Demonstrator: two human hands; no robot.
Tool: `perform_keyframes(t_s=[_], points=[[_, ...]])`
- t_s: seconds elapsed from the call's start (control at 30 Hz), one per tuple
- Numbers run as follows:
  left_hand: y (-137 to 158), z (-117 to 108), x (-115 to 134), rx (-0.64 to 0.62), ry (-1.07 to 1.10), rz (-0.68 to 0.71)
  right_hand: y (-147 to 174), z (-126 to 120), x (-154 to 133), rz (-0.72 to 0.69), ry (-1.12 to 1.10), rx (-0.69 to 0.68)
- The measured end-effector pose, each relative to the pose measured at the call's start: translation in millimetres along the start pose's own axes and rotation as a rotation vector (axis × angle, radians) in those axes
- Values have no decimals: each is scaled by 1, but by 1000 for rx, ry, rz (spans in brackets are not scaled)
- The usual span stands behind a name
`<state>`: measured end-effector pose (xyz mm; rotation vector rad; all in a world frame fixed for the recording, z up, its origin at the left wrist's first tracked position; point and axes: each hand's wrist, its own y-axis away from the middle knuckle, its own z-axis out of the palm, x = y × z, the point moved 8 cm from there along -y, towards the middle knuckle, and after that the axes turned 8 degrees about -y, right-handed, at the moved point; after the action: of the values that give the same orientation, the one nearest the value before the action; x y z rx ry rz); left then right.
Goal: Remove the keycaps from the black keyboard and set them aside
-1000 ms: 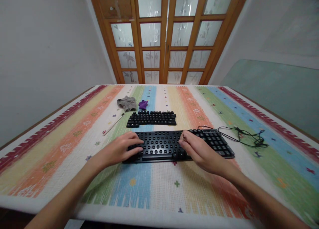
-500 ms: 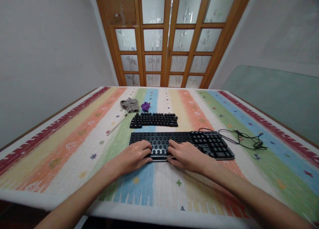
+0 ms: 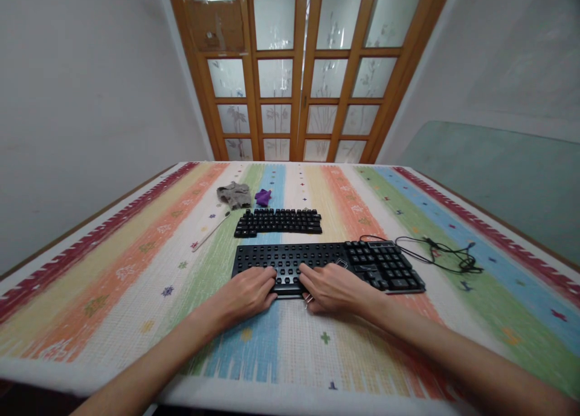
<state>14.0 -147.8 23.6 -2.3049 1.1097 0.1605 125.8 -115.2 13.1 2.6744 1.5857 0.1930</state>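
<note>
A black keyboard [image 3: 290, 256] lies across the table in front of me. Its left and middle part shows bare switches, while the number pad on the right still carries keycaps. My left hand [image 3: 254, 288] grips the front edge, thumb at the front and fingers curled over the top. Close beside it, my right hand [image 3: 327, 288] is closed around a thin wire keycap puller [image 3: 308, 300], whose wire ends stick out on both sides of the fist. Its fingertips touch the keyboard by the long space bar [image 3: 288, 289]. Behind the keyboard, loose black keycaps [image 3: 277, 221] stand in rows.
A grey cloth [image 3: 234, 195] and a small purple cloth [image 3: 263, 197] lie beyond the keycaps. To their left rests a thin white stick-like brush [image 3: 211, 232] with a dark tip. The keyboard's cable [image 3: 446, 256] is coiled on the right. A striped tablecloth [image 3: 149, 271] covers the table.
My right hand has tilted and shifted slightly left, so the wire puller shows more on both sides of it. My left hand stays on the keyboard's front edge. The camera view has shifted a little.
</note>
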Motion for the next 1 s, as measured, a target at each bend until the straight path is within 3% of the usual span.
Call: perform_keyframes(t_s=[0.57, 0.87, 1.0], points=[[0, 0, 13, 67, -133, 106, -9, 6, 1, -102, -21, -45], [1, -3, 8, 73, -73, 60, -8, 1, 1, -114, -36, -47], [0, -1, 1, 18, 19, 17, -6, -1, 4, -103, -54, -26]])
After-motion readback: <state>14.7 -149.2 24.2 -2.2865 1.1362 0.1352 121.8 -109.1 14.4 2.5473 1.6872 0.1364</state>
